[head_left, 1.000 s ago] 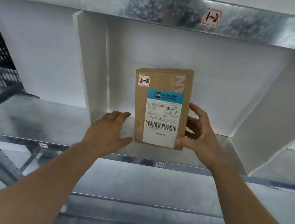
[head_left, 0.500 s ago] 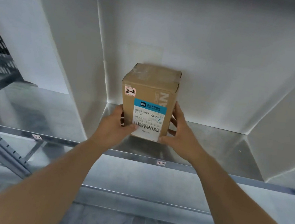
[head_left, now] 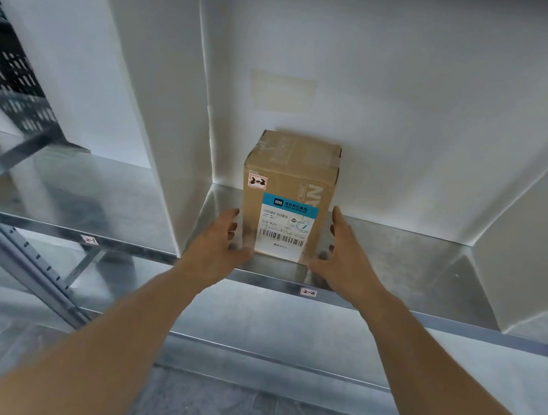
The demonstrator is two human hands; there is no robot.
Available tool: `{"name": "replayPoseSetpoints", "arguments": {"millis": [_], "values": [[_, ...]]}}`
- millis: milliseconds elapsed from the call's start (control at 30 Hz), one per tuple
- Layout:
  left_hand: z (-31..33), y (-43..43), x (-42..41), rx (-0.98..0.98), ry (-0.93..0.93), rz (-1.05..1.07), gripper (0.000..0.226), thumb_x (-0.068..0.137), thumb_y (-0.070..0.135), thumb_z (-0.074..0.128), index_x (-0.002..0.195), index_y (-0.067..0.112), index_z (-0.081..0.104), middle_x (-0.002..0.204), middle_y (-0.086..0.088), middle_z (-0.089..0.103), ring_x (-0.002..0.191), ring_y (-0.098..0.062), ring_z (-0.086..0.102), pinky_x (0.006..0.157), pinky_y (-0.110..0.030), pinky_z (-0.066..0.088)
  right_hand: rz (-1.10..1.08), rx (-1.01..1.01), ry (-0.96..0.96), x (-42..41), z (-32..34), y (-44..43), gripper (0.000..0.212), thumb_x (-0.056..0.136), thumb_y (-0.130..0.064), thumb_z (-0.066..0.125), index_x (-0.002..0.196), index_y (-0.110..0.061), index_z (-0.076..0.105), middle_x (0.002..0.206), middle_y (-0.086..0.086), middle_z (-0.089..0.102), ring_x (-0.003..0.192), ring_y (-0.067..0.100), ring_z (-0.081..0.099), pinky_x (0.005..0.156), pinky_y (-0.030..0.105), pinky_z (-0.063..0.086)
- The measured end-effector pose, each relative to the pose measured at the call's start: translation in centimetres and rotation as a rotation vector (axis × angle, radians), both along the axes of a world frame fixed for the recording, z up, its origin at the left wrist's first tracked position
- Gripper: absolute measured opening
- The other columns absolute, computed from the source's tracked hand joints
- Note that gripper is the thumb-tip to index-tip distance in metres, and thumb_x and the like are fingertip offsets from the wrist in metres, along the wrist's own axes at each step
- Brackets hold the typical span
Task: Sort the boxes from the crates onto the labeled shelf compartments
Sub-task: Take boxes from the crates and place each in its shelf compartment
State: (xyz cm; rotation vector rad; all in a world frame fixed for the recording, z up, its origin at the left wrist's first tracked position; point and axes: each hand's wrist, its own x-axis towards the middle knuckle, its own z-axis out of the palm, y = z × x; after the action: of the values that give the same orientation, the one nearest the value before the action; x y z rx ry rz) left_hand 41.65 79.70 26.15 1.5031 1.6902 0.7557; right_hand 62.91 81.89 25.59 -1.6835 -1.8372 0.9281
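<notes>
A brown cardboard box (head_left: pixel 290 175) stands upright on the metal shelf (head_left: pixel 397 257), close to the white back wall. It carries a "2-2" sticker (head_left: pixel 257 181) and a white and blue shipping label. The shelf's front edge below it bears a "2-2" tag (head_left: pixel 308 292). My left hand (head_left: pixel 219 245) flanks the box's left side, fingers loosely spread, thumb at its lower front corner. My right hand (head_left: pixel 343 250) lies along the right side with straight fingers, thumb by the lower right corner. Neither hand grips the box.
White divider panels (head_left: pixel 160 107) wall this compartment on the left and right (head_left: pixel 531 239). The neighbouring compartment to the left has a "2-1" tag (head_left: pixel 89 240). A black perforated crate (head_left: pixel 3 70) sits at the far left. A grey shelf upright (head_left: pixel 19 245) slants below it.
The box went from held up in the air down onto the shelf and back toward the wall. Both hands have loosened from its sides.
</notes>
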Motion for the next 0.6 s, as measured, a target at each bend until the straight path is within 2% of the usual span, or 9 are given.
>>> {"name": "replayPoseSetpoints", "arguments": {"millis": [67, 133, 233, 300, 433, 600], "values": [[0.1, -1.5, -0.4, -0.004, 0.061, -0.003, 0.072, 0.084, 0.022, 0.069, 0.143, 0.031, 0.029, 0.130, 0.007, 0.045, 0.120, -0.019, 0.049, 0.102, -0.043, 0.045, -0.032, 0.047, -0.073, 0.2, 0.6, -1.2, 0.089, 0.081, -0.022, 0.072, 0.152, -0.021, 0.018, 0.156, 0.001, 0.023, 0.135, 0.023, 0.040, 0.105, 0.041, 0.044], [-0.2, -3.1, -0.7, 0.014, 0.120, -0.014, 0.076, 0.079, 0.036, 0.069, 0.142, 0.039, 0.027, 0.136, 0.007, 0.046, 0.121, -0.022, 0.052, 0.097, -0.047, 0.048, -0.039, 0.106, -0.152, 0.1, 1.3, -3.3, 0.079, 0.084, -0.020, 0.068, 0.150, -0.019, 0.024, 0.154, 0.001, 0.023, 0.133, 0.023, 0.040, 0.104, 0.040, 0.044], [0.2, -6.6, -0.7, 0.024, 0.343, -0.020, 0.064, 0.087, 0.041, 0.062, 0.143, 0.032, 0.032, 0.144, 0.005, 0.041, 0.122, -0.021, 0.050, 0.098, -0.038, 0.046, -0.067, 0.151, -0.291, -0.6, 1.9, -6.8, 0.056, 0.090, -0.021, 0.062, 0.140, -0.017, 0.037, 0.147, 0.002, 0.034, 0.125, 0.020, 0.046, 0.095, 0.032, 0.047], [0.2, -8.8, -1.0, 0.049, 0.451, -0.016, 0.064, 0.090, 0.044, 0.058, 0.145, 0.030, 0.029, 0.148, 0.005, 0.037, 0.127, -0.019, 0.046, 0.099, -0.034, 0.042, -0.060, 0.185, -0.348, -1.6, 2.2, -9.1, 0.047, 0.091, -0.023, 0.060, 0.134, -0.019, 0.041, 0.142, 0.000, 0.039, 0.118, 0.017, 0.049, 0.089, 0.027, 0.047], [0.6, -13.0, -3.2, 0.075, 0.525, -0.008, 0.069, 0.090, 0.051, 0.052, 0.148, 0.027, 0.023, 0.151, 0.004, 0.034, 0.135, -0.017, 0.036, 0.105, -0.031, 0.036, 0.027, 0.225, -0.448, -5.3, 2.9, -12.9, 0.046, 0.093, -0.032, 0.057, 0.134, -0.023, 0.039, 0.145, -0.002, 0.035, 0.125, 0.015, 0.044, 0.096, 0.026, 0.046], [0.6, -18.8, -8.4, 0.118, 0.605, 0.062, 0.072, 0.090, 0.057, 0.049, 0.149, 0.025, 0.022, 0.151, 0.002, 0.033, 0.135, -0.019, 0.035, 0.108, -0.032, 0.033, 0.181, 0.249, -0.499, -12.2, 4.3, -17.2, 0.052, 0.094, -0.035, 0.056, 0.141, -0.027, 0.035, 0.145, -0.003, 0.035, 0.131, 0.015, 0.040, 0.104, 0.027, 0.039]]}}
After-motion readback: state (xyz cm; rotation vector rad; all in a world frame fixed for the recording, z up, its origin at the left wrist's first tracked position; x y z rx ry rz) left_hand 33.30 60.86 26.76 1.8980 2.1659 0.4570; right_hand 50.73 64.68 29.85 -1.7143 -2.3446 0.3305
